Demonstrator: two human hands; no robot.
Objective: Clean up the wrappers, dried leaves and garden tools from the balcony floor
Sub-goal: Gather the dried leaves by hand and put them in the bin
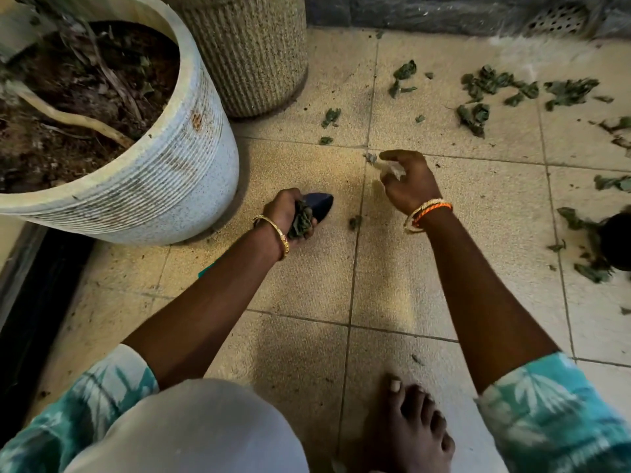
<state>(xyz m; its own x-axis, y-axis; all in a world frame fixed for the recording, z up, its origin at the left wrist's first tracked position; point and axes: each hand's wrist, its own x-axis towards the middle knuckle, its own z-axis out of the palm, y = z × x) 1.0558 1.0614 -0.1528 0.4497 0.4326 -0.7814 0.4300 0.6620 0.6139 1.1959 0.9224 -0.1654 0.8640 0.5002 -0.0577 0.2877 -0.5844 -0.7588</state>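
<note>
Bare foot [409,425] on beige tiled balcony floor [300,295], left hand [290,216] clenched round a wad of dried green leaves [302,221] and a dark blue pointed object [321,204], right hand [408,180] pinching a pale crumpled wrapper [391,170], white ribbed planter [164,172] left, scattered dried leaves [495,87] beyond.

Home balcony, tiled floor [307,274], ribbed planters [191,172], scattered dried leaves [491,85]

A large white ribbed planter [177,186] holding dark soil [78,107] and a pale bare stem [68,117] stands on the beige tiled floor [307,285]. Just beside it, farther back, is a speckled ribbed pot [252,52]; far behind, a perforated drain cover [556,18] sits in the dark wall.
</note>
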